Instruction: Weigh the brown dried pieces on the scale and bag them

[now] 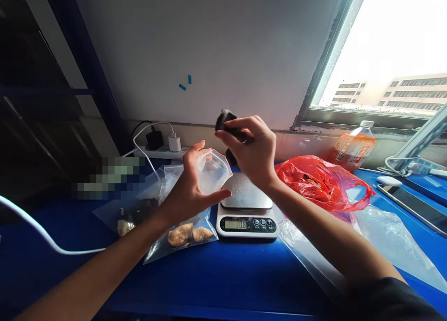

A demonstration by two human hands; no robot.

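Fingers point(248, 122) of the right hand point(258, 149) are pinched on a dark piece point(223, 119); long axis unclear, partly hidden. Piece is held above and right of the clear bag point(210, 176), gaping, gripped by the left hand point(185, 190).

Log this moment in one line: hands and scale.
left hand: holding open clear bag | right hand: pinching dark item | scale: on blue table, display showing digits
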